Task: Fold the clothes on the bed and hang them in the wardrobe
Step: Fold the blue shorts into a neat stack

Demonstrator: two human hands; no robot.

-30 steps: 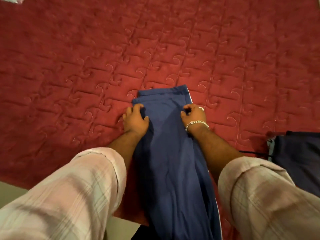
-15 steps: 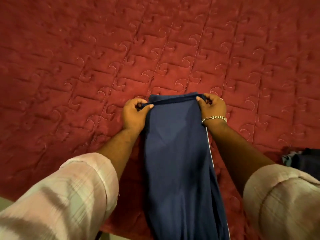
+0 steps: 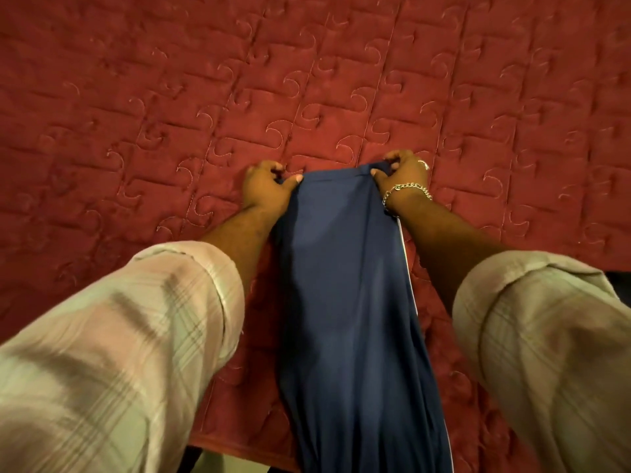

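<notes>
A long navy blue garment with a thin white side stripe stretches from the bed's near edge out over the red quilted bedspread. My left hand pinches the left corner of its far end between thumb and fingers. My right hand, with a silver chain bracelet on the wrist, grips the right corner. The far edge is pulled taut between both hands and lifted slightly off the quilt. The garment's near end hangs over the bed edge, out of view.
The red quilt covers almost the whole view. Its near edge shows at the bottom, with pale floor below. A sliver of dark cloth lies at the right edge. My rolled-up pale checked sleeves fill the lower corners.
Both hands have slid to the garment's far corners, taken hold of them, and carried that edge farther out over the bed. The dark cloth at right has almost left the view.
</notes>
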